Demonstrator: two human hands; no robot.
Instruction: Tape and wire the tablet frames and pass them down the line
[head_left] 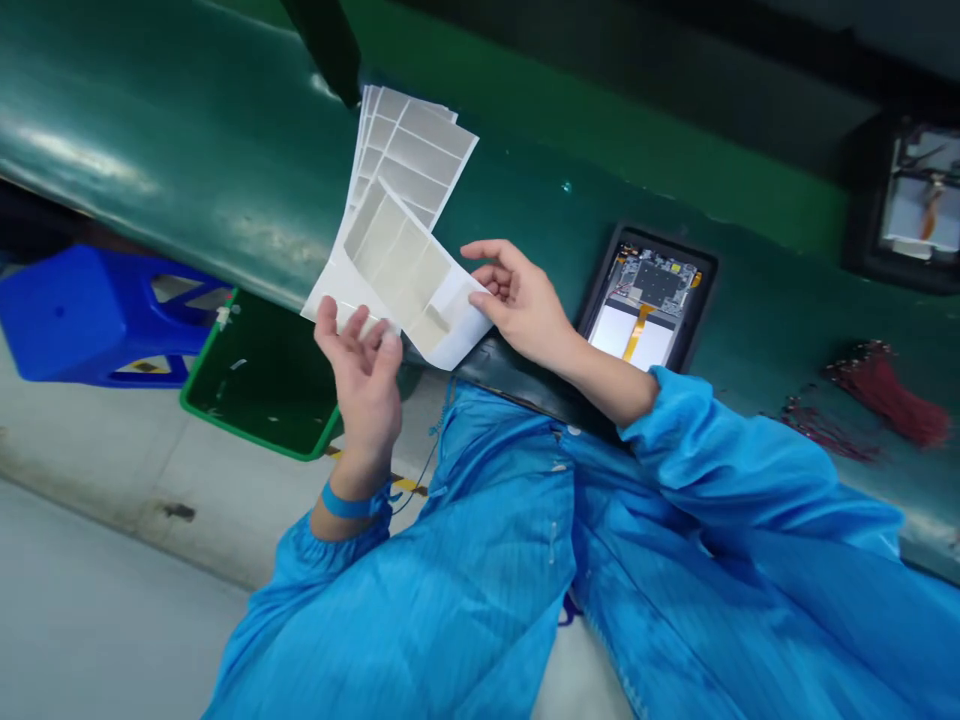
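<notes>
My right hand (525, 305) pinches the edge of a label sheet (401, 255) between thumb and fingers. The sheet is white with beige-grey rectangular labels, and it curls up; its end near my right hand is partly bare white backing. Beneath and behind it, more label sheets (427, 150) lie fanned out on the green bench. My left hand (367, 385), palm up with fingers curled, is at the lower left end of the sheets. Something whitish shows at its fingertips; whether it is a loose label or a sheet's end is unclear. A blue band circles my left wrist.
Right of my right hand lies an opened device (652, 290) with a circuit board and orange ribbon cable. Another such device (926, 205) sits far right, above bundles of dark red wires (892, 395). A green bin (262, 375) and blue stool (97, 315) stand below the bench's left edge.
</notes>
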